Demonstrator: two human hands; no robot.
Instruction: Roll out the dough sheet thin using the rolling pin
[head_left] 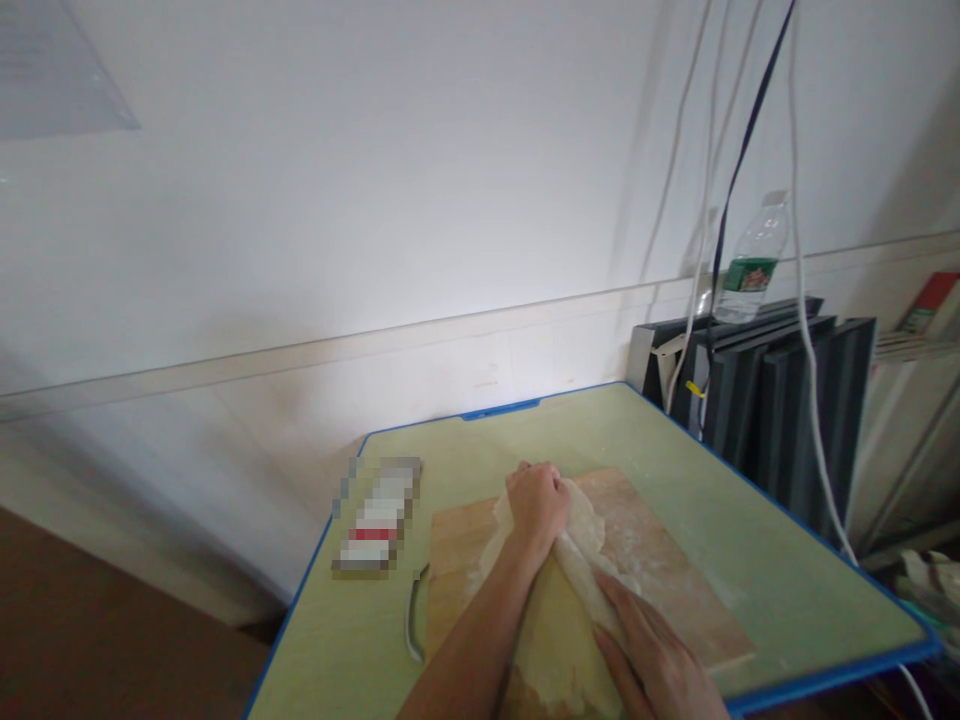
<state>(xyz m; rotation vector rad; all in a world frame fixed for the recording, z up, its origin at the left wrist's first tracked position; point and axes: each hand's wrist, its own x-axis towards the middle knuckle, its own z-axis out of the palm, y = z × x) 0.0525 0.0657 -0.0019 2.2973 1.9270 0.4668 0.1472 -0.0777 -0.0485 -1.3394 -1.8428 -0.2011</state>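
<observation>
A thin sheet of pale yellow dough (559, 640) lies on a floured wooden board (457, 530). Across it slants a long whitish dough roll (581, 575); whether a rolling pin is inside it I cannot tell. At its far end my left hand (538, 500) is closed over the roll, its fingertips hidden. My right hand (652, 640) grips the nearer end, thumb on one side and fingers on the other. Some whiter dough spreads flat around my left hand. The near edge of the sheet runs out of view.
The board rests on a green table (645, 430) with blue edging, against a white wall. A blurred-out object (379, 515) and a curved metal handle (412, 620) lie left of the board. To the right are dark panels (787, 400), a plastic bottle (754, 262) and hanging cables (801, 300).
</observation>
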